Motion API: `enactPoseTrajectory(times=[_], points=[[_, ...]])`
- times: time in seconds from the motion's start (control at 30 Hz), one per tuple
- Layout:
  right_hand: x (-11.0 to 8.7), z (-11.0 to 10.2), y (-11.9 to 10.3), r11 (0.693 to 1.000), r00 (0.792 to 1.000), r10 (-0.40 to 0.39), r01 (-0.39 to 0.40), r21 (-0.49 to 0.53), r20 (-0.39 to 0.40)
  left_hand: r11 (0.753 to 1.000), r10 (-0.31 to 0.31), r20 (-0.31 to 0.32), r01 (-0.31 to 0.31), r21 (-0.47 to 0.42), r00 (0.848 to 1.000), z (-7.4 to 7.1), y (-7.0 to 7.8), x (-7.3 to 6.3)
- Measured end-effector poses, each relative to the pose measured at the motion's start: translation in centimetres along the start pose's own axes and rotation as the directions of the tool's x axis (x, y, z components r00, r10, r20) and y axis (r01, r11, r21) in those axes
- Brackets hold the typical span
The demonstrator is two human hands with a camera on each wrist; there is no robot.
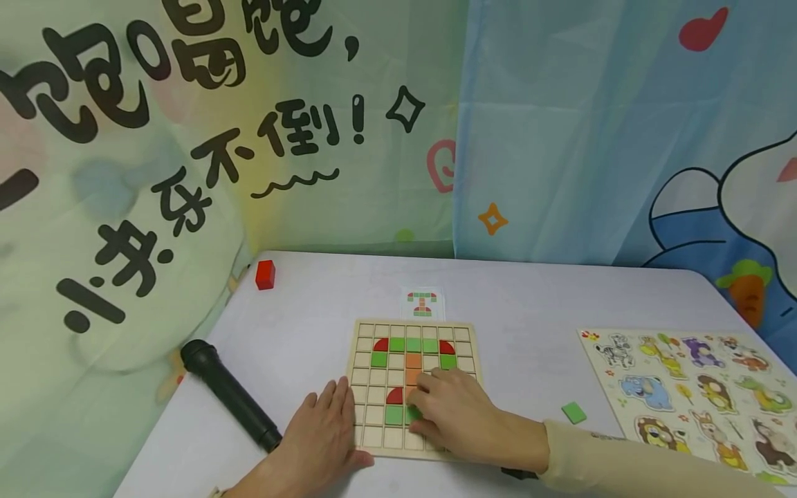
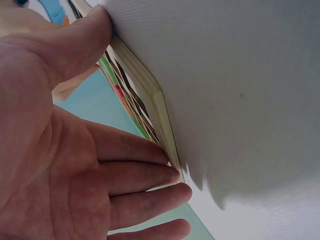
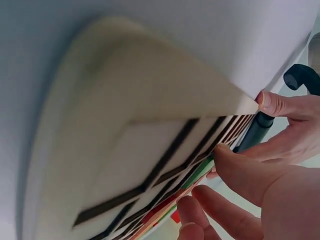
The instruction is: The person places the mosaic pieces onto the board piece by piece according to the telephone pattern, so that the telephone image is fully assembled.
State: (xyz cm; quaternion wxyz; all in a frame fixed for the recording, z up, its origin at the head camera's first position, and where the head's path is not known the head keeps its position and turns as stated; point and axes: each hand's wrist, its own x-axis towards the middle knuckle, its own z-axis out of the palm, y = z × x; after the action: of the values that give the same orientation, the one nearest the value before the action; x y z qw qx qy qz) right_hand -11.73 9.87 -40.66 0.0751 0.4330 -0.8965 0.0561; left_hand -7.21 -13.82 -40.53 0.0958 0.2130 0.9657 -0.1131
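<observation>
A wooden grid board (image 1: 369, 396) lies in front of me, holding red quarter-round, green square and orange square tiles. My left hand (image 1: 320, 425) rests along its left edge with fingers straight; its thumb (image 2: 95, 35) touches the near edge. Over the lower part of the board, my right hand (image 1: 457, 415) has thumb and curled fingers around a green tile (image 1: 413, 413) in the bottom tile row. In the right wrist view the thumb (image 3: 227, 160) meets that green tile (image 3: 200, 170). My right hand hides the cells under it.
A pattern card (image 1: 423, 304) sits behind the board. A loose green tile (image 1: 573, 413) and an animal puzzle sheet (image 1: 679, 398) lie to the right. At left are a black microphone (image 1: 230, 394) and a red block (image 1: 265, 274). A dark object (image 1: 519, 474) shows below my right wrist.
</observation>
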Motion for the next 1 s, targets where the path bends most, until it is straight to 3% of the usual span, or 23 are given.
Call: enactPoseTrajectory(times=[0.2,0.37,0.6,0.87,1.0], points=[[-1.6,-0.7,1.1,0.996,0.996,0.085,-0.085,0.013,0.021,1.000,0.012,-0.018,-0.012,0.004,1.000,0.0,0.1,-0.1],[-3.9,-1.6,3.1,0.979,0.979,0.201,-0.201,0.017,0.033,0.999,0.018,-0.036,-0.016,0.034,0.999,0.1,0.1,-0.2],[-8.5,-2.4,6.2,0.916,0.915,0.401,-0.400,-0.029,0.036,1.000,0.009,-0.036,-0.008,0.025,0.999,0.1,0.1,-0.2],[-14.2,-2.3,8.7,0.831,0.827,0.557,-0.555,-0.043,0.078,1.000,0.011,-0.015,-0.010,0.017,1.000,-0.2,0.1,-0.1],[-16.0,-2.2,9.5,0.825,0.819,0.566,-0.561,-0.070,0.099,1.000,0.006,0.009,-0.006,0.016,1.000,-0.3,0.1,-0.1]])
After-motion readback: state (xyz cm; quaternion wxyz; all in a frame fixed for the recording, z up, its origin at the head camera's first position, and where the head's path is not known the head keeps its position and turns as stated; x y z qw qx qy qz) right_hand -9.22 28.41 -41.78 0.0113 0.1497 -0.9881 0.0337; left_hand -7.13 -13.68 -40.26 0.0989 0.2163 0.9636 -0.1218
